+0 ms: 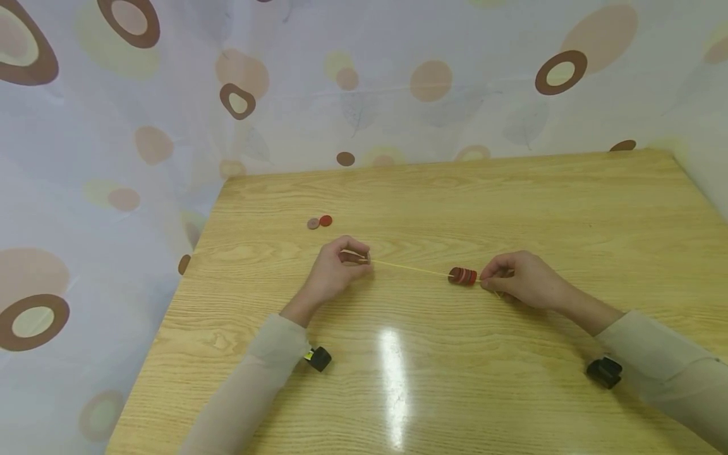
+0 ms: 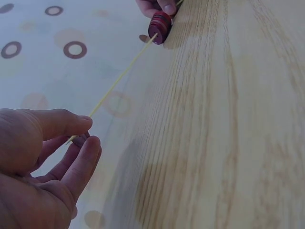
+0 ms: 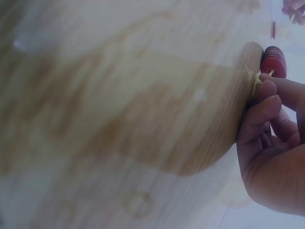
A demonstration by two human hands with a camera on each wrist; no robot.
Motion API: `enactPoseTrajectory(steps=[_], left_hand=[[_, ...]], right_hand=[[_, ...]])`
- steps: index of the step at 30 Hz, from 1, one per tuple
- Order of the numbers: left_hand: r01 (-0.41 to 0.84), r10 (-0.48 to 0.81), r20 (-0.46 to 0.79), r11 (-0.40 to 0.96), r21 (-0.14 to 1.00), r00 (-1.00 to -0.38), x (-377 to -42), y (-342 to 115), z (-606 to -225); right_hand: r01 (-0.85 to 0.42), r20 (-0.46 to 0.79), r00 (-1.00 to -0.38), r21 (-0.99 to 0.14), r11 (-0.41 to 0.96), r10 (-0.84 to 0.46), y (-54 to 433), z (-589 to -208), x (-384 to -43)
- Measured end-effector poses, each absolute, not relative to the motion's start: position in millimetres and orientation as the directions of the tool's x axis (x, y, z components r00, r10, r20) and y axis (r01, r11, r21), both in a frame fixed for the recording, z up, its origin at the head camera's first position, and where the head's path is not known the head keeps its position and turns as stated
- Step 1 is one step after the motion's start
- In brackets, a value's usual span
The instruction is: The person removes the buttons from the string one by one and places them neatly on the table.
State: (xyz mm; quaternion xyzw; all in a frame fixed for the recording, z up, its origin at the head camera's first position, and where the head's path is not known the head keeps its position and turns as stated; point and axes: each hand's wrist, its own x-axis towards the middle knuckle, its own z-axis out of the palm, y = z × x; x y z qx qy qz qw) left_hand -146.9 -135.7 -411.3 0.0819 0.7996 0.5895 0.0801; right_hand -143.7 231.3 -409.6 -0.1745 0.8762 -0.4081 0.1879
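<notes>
A yellow string (image 1: 406, 267) runs taut between the two hands, just above the table. Near its right end a stack of red and dark buttons (image 1: 462, 276) is threaded on it. My left hand (image 1: 335, 268) pinches a single brownish button (image 2: 80, 140) between thumb and fingers, with the string at it and a short tip sticking out beyond. At the other end, my right hand (image 1: 526, 279) pinches the string close to the stack; a knotted bit (image 3: 257, 78) shows at its fingertips in the right wrist view.
On the wooden table (image 1: 455, 379), beyond the left hand, lie a red button (image 1: 326, 220) and a pinkish-grey button (image 1: 313, 224), side by side. A patterned curtain (image 1: 387, 114) stands along the back and left edges.
</notes>
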Motion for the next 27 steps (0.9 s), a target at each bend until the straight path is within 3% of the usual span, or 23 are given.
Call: enactPoseTrajectory(steps=[27], left_hand=[[0.008,0.173,-0.052,0.332,0.943,-0.983,-152.2,-149.8,-404.7]], right_hand=[[-0.147,-0.184,-0.874,-0.782,0.606,-0.45,224.8,-410.9,-144.1]])
